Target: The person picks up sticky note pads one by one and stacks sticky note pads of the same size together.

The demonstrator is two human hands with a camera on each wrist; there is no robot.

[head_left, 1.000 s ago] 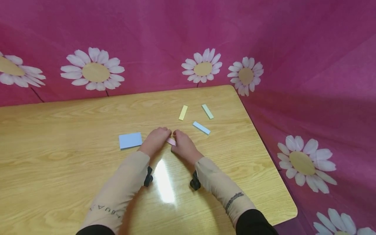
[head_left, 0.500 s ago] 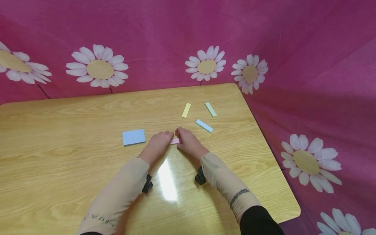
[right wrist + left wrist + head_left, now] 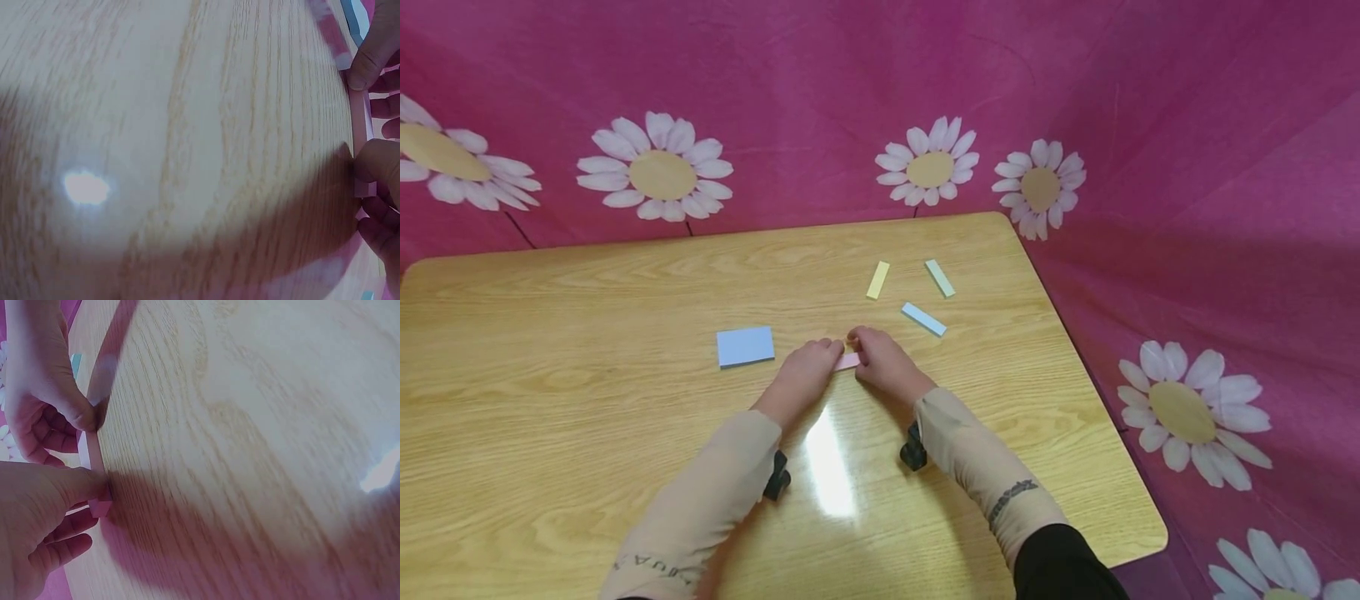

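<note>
A narrow pink sticky-note pad (image 3: 847,361) lies low at the tabletop between both hands, its long side running roughly left to right. My left hand (image 3: 805,371) pinches its left end between thumb and fingers, and my right hand (image 3: 891,365) grips the right end. Up close in the left wrist view, the thick pink edge of the pad (image 3: 92,453) shows between the two thumbs. The right wrist view shows the same pink edge (image 3: 359,122), its end sticking out past the right thumb. Fingers cover parts of both ends.
A larger blue notepad (image 3: 745,346) lies left of my left hand. Beyond my right hand are narrow yellow (image 3: 877,280), green (image 3: 940,277) and light blue (image 3: 923,319) pads. A pink flowered cloth (image 3: 805,100) hangs behind the wooden table (image 3: 587,417).
The pink pad has turned from a slant to nearly level, and more of it shows. My left hand has drawn slightly nearer and away from the blue notepad. The head view has shifted slightly.
</note>
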